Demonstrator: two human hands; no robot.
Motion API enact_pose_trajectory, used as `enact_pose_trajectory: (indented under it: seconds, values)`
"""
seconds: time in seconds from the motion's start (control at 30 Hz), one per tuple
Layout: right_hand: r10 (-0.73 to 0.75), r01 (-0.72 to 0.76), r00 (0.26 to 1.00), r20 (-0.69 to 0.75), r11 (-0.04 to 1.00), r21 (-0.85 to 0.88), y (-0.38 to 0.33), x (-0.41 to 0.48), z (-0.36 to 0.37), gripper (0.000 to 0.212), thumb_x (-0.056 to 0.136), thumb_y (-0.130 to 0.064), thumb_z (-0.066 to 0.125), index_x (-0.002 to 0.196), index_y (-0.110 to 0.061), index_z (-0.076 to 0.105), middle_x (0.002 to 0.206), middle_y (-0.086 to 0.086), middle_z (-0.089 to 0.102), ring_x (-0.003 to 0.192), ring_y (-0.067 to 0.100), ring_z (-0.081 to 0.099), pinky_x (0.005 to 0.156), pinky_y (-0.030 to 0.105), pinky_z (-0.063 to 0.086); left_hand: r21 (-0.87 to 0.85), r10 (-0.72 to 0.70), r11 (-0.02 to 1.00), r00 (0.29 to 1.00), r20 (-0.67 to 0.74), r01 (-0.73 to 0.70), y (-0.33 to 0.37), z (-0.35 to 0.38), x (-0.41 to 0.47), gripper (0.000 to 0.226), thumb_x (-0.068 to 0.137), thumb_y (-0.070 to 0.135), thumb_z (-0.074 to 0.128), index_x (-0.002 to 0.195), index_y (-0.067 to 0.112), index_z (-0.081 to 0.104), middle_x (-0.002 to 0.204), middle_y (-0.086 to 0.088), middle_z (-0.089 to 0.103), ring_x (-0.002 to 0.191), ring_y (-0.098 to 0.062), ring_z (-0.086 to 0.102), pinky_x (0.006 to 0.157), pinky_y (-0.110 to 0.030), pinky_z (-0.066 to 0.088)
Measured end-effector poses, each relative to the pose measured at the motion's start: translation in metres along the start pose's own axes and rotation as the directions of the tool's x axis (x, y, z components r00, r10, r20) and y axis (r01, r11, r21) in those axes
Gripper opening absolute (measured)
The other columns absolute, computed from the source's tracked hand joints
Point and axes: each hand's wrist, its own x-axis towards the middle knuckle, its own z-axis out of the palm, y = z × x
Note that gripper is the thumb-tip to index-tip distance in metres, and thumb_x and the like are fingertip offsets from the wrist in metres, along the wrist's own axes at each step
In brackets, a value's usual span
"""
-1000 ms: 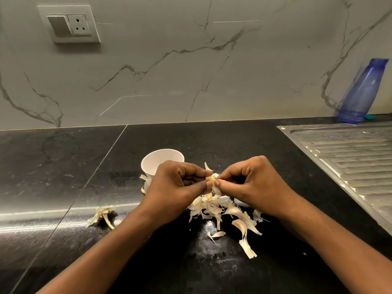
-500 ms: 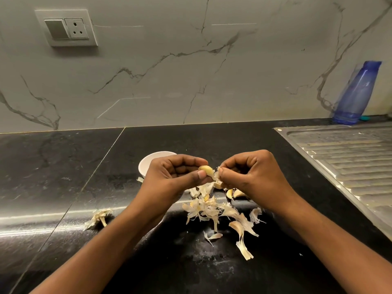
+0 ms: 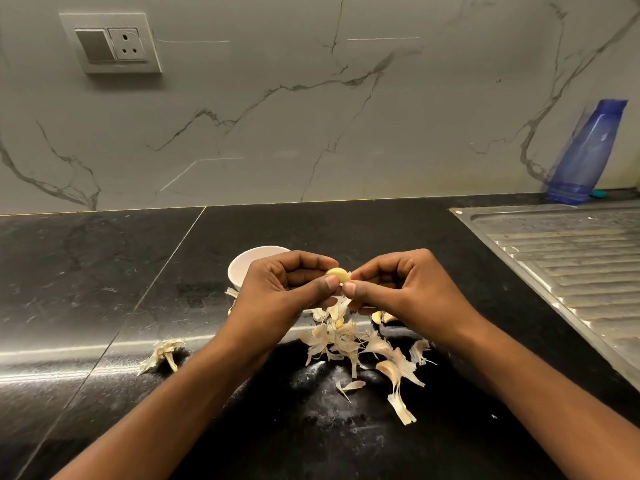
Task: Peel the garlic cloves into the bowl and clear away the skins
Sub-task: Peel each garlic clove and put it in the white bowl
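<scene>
Left hand [image 3: 280, 289] is pinching the nearly bare garlic clove [image 3: 337, 274] just beside the bowl [image 3: 242, 268]; right hand [image 3: 405, 292] is pinching a skin scrap [image 3: 348, 273] at its tip; peeling is probably finishing; next move likely calling for pulling the scrap free, then dropping the clove into the bowl.

On the worktop [image 3: 104, 271], the bowl [image 3: 242, 268] stands near the middle, partly behind the left hand [image 3: 280, 296]. The right hand [image 3: 412, 296] is just right of that hand, and the garlic clove [image 3: 337, 274] sits between the two, pinched by fingertips of both. Below and in front of the hands lies the heap of skins [image 3: 349, 341], spreading rightward and toward the viewer. A lone skin scrap [image 3: 162, 353] lies well apart to the left. The draining board [image 3: 571, 265] fills the right side; the bottle [image 3: 585, 154] stands behind it against the wall [image 3: 311, 116], where a socket plate [image 3: 110, 43] sits high at the left.
</scene>
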Motion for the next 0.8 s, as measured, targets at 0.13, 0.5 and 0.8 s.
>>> enact_pose_trajectory:
  seconds: [0.13, 0.5, 0.8]
  values:
    - [0.023, -0.023, 1.0, 0.013, 1.0, 0.002, -0.0001, 0.001, -0.0002, 0.018, 0.089, -0.013, 0.082, 0.104, -0.005, 0.08, 0.091, 0.01, 0.082, 0.084, 0.026, 0.081, 0.077, 0.033, 0.067, 0.058, 0.006, 0.998, 1.0, 0.003, -0.006, 0.0006, -0.0012, 0.0004, 0.032, 0.084, 0.015, 0.079, 0.114, 0.004, 0.074, 0.104, -0.012, 0.081, 0.098, -0.031, 0.078, 0.088, -0.038, 0.064]
    - [0.001, -0.001, 0.999, -0.044, 1.0, 0.008, -0.0062, -0.0036, 0.001, 0.004, 0.09, 0.001, 0.078, 0.091, -0.001, 0.081, 0.078, 0.015, 0.079, 0.071, 0.031, 0.079, 0.066, 0.031, 0.065, 0.049, -0.008, 0.999, 1.0, 0.03, 0.007, 0.0038, -0.0001, -0.0017, 0.036, 0.078, 0.015, 0.079, 0.113, 0.002, 0.077, 0.099, -0.016, 0.081, 0.087, -0.03, 0.079, 0.079, -0.029, 0.064]
    - [-0.013, 0.028, 0.997, -0.075, 0.978, 0.209, -0.009, -0.0032, 0.0051, 0.016, 0.088, 0.013, 0.069, 0.079, 0.004, 0.077, 0.068, 0.021, 0.072, 0.054, 0.024, 0.066, 0.054, 0.028, 0.057, -0.271, -0.201, 0.937, 0.974, 0.104, 0.222, 0.0094, -0.0004, -0.0013, 0.028, 0.078, 0.005, 0.074, 0.104, -0.003, 0.08, 0.107, -0.026, 0.077, 0.079, -0.023, 0.077, 0.075, -0.025, 0.065]
